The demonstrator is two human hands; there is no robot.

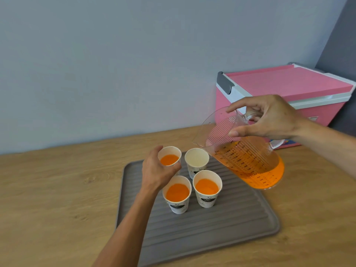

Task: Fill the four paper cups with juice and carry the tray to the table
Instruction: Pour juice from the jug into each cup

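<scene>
A grey ribbed tray (221, 224) lies on the wooden counter. Four white paper cups stand on its far part. The far left cup (170, 158) holds orange juice, and my left hand (157, 170) grips it from the left. The far right cup (196, 159) is empty. The near left cup (177, 193) and the near right cup (207, 187) hold juice. My right hand (269, 117) grips the handle of a clear measuring jug (248, 157) of orange juice. The jug is tilted left, with its spout over the empty cup's rim.
A pink and white cooler box (285, 93) stands at the back right against the grey wall. The wooden counter (57, 189) stretches to the left and front of the tray.
</scene>
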